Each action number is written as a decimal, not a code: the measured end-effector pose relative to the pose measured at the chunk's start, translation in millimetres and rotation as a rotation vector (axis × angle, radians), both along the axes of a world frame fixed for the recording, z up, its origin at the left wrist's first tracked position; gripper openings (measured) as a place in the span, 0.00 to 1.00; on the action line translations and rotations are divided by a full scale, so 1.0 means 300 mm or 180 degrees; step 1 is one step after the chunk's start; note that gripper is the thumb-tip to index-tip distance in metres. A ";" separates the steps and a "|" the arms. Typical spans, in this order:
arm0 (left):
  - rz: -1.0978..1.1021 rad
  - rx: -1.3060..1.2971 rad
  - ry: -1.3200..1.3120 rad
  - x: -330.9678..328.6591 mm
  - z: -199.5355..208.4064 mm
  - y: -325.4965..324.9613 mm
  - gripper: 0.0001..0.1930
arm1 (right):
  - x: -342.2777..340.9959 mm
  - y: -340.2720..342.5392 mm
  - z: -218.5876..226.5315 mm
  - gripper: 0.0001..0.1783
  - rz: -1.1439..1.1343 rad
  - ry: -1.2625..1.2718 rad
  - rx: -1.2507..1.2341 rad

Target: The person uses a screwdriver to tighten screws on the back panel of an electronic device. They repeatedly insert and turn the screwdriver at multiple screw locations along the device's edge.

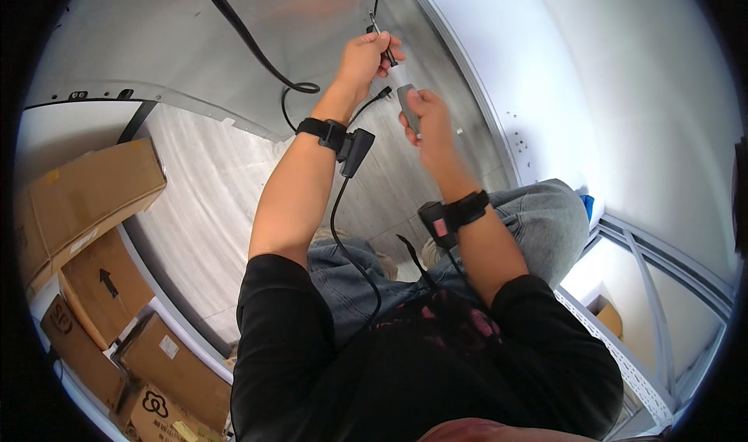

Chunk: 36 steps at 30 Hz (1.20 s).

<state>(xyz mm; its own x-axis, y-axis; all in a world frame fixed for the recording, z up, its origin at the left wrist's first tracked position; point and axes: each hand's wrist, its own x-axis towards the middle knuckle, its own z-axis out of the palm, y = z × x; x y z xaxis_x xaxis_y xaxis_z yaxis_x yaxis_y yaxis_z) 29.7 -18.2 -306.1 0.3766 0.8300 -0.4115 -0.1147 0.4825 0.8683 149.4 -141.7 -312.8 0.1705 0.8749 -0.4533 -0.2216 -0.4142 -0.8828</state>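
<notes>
My right hand (pixel 433 124) is wrapped round the grey handle of a screwdriver (pixel 398 74), which has a white collar. Its shaft slants up and to the left, and its tip meets the right edge of a large grey metal panel (pixel 195 52). With closed fingers, my left hand (pixel 365 62) pinches the shaft just beyond the collar. Whatever sits at the tip is too small to make out. Below my left hand, a black plug (pixel 383 94) on a thin cable hangs beside the panel.
A thick black cable (pixel 245 41) crosses the panel. Cardboard boxes (pixel 97 200) are stacked at the left. On the right stands a white panel (pixel 561 68) with a metal edge, several small dark bits on it. A metal frame (pixel 662 263) stands lower right. Grey wood-look flooring (pixel 210 185) lies below.
</notes>
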 end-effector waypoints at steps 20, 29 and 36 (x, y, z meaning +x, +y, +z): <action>-0.0185 -0.0203 -0.0344 -0.013 0.006 0.009 0.11 | 0.052 0.008 -0.009 0.20 0.0110 0.1637 -0.0419; -0.0075 -0.0112 -0.0205 -0.015 0.004 0.000 0.10 | 0.070 0.005 -0.028 0.21 0.0496 0.3031 -0.0530; 0.0049 -0.0010 -0.0024 0.009 -0.011 -0.001 0.10 | -0.064 -0.017 -0.051 0.20 -0.0346 -0.1692 0.0616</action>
